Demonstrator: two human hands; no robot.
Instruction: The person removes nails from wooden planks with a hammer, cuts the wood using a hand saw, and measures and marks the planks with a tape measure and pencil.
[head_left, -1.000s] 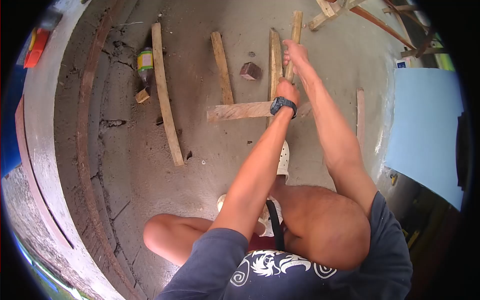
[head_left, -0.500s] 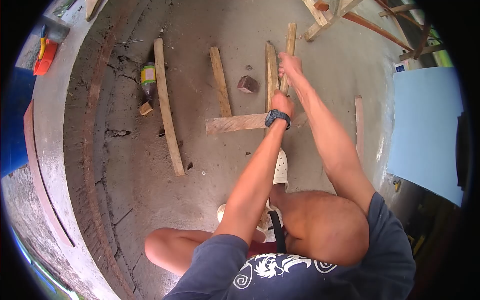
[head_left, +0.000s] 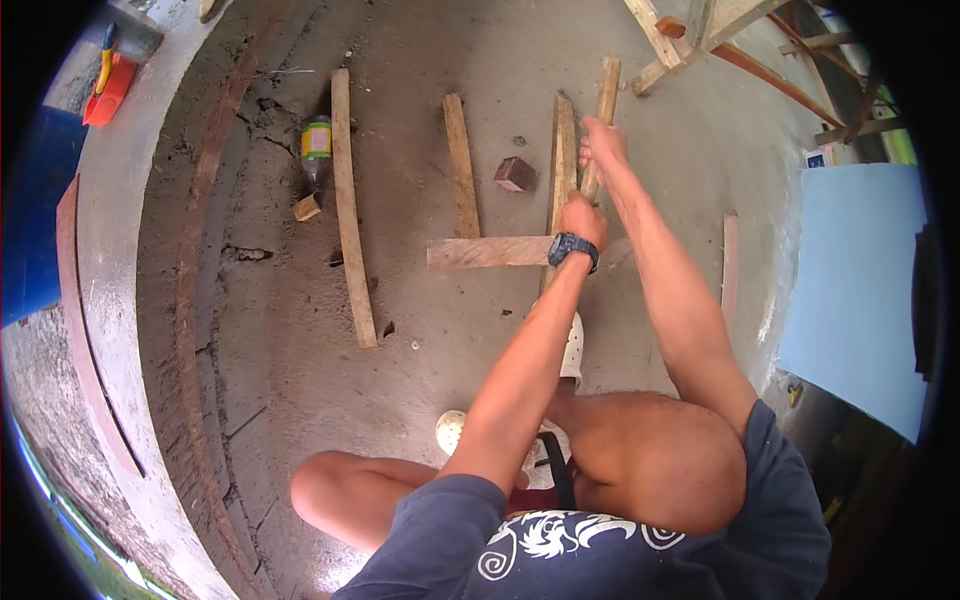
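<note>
My left hand (head_left: 583, 220), with a black watch on its wrist, is closed round the near part of a wooden stick (head_left: 608, 88). Further up the same stick, my right hand (head_left: 604, 148) wraps its fingers round it. Close beside the stick on its left runs a longer wooden plank (head_left: 563, 140). A short board (head_left: 490, 252) lies crosswise near my left wrist, and its middle is hidden by that wrist. Between the pieces of wood sits a dark reddish block (head_left: 516, 174).
Two wooden strips (head_left: 352, 220) (head_left: 461, 165) lie on the concrete floor to the left, near a bottle with a yellow-green label (head_left: 315, 145). A wooden frame (head_left: 700, 40) stands at the upper right, above a light blue panel (head_left: 855, 300). An orange tool (head_left: 110, 92) rests on the left ledge.
The whole scene has shifted slightly right in view, as the camera moved. Both hands keep their hold on the stick, with little visible change in their grip.
</note>
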